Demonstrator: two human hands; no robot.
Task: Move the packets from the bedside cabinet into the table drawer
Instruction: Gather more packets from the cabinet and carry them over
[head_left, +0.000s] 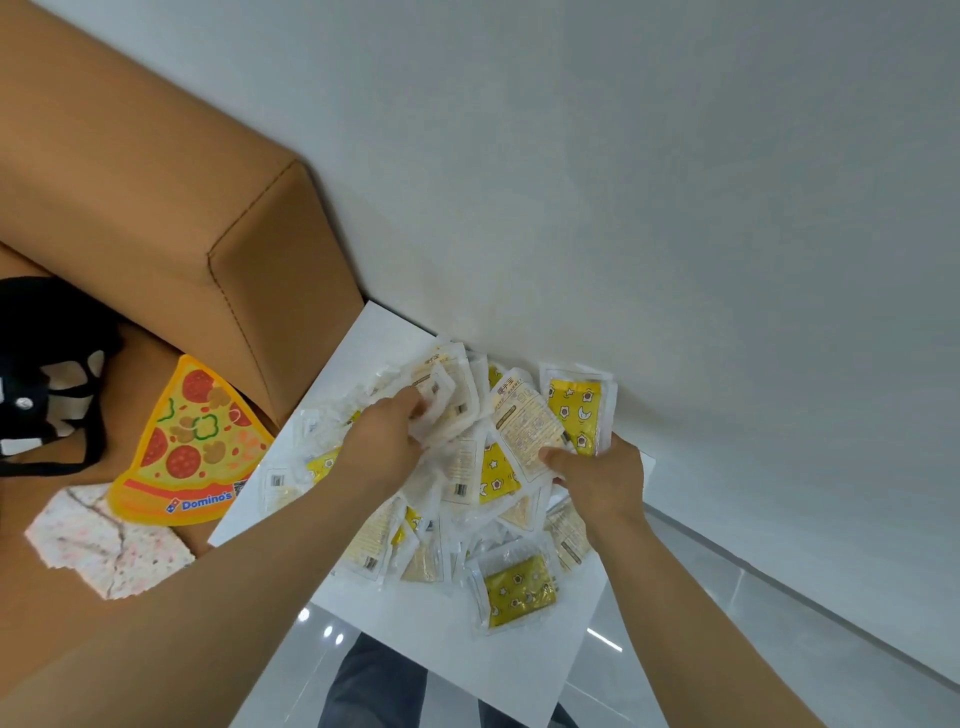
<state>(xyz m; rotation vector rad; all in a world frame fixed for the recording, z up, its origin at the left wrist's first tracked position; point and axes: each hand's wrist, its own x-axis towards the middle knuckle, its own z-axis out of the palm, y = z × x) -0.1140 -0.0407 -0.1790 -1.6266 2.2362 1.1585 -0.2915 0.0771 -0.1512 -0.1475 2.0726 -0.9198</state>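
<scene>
Clutching a bunch of packets (493, 473) in left hand (387, 441); pinching several more under thumb of right hand (597, 483). Rest of heap loose on cabinet (498, 670), between and beneath both grips. Better to rake strays inward, squeeze flat, then lift. No drawer in view.

The left grip (382, 441) and right grip (602, 483) are bare hands, and both forearms run bare from wrist to the frame's edge. Below them the legs wear dark blue-grey trousers (379, 680), creased at the front
</scene>
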